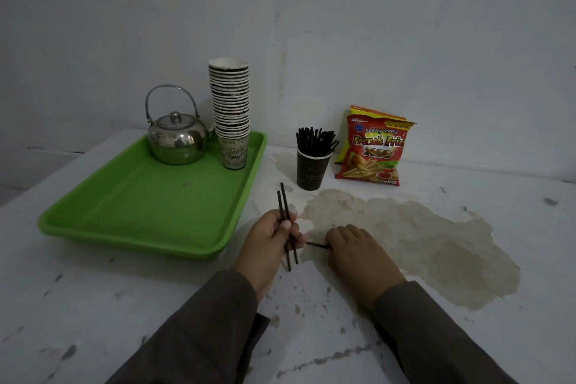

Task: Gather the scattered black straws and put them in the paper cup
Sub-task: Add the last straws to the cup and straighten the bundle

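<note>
A dark paper cup (311, 171) stands on the white table, filled with several upright black straws (314, 140). My left hand (268, 243) holds two black straws (283, 201) upright, a little in front of and left of the cup. My right hand (355, 248) lies palm down on the table, fingers curled round one more black straw (317, 245), whose end sticks out to the left between the two hands. The rest of that straw is hidden under the hand.
A green tray (140, 206) at the left carries a steel kettle (177, 137) and a tall stack of paper cups (231, 115). Red snack bags (372, 150) lean against the wall right of the cup. A brown worn patch (420, 240) covers the table at right.
</note>
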The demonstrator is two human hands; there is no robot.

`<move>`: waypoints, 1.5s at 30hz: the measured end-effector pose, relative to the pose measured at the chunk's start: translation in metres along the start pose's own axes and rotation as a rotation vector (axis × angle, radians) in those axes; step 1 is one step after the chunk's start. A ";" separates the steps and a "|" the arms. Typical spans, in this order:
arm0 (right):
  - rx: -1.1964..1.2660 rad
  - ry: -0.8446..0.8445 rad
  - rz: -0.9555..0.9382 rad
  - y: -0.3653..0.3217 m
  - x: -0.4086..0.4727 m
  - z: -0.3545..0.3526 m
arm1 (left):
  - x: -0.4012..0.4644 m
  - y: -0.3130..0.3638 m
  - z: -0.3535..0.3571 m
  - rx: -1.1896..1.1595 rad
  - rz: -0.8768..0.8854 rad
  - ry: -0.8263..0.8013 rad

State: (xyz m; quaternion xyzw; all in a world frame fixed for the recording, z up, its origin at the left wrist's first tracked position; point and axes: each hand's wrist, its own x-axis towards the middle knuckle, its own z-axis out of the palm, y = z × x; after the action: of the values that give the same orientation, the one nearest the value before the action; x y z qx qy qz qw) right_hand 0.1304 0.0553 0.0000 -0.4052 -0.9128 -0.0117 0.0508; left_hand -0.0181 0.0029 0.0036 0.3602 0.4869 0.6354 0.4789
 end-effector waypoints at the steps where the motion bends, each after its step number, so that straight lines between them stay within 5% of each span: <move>1: 0.037 0.023 0.017 0.001 0.001 -0.003 | 0.001 0.000 0.000 0.013 -0.007 0.017; 9: 0.668 0.148 0.210 0.005 0.012 -0.034 | 0.010 0.011 0.003 0.071 -0.010 0.073; 14: 1.245 0.194 0.321 0.015 0.033 -0.071 | 0.032 0.038 0.016 0.119 0.148 0.041; 27: 1.043 0.816 0.311 0.031 0.120 -0.129 | 0.129 0.125 0.038 0.068 0.357 0.037; 32: 0.940 0.939 0.321 0.028 0.137 -0.106 | 0.142 0.101 0.034 0.311 0.383 0.196; 39: 0.809 1.026 0.322 0.027 0.148 -0.077 | 0.151 0.076 0.031 0.356 0.451 0.330; 45: 0.722 0.898 0.225 0.027 0.149 -0.069 | 0.158 0.061 0.032 0.412 0.492 0.297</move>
State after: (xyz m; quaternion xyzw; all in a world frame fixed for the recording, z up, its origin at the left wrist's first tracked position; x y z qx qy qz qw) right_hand 0.0569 0.1797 0.0830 -0.4119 -0.6995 0.1350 0.5682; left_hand -0.0489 0.1590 0.0691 0.4595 0.5678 0.6656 0.1528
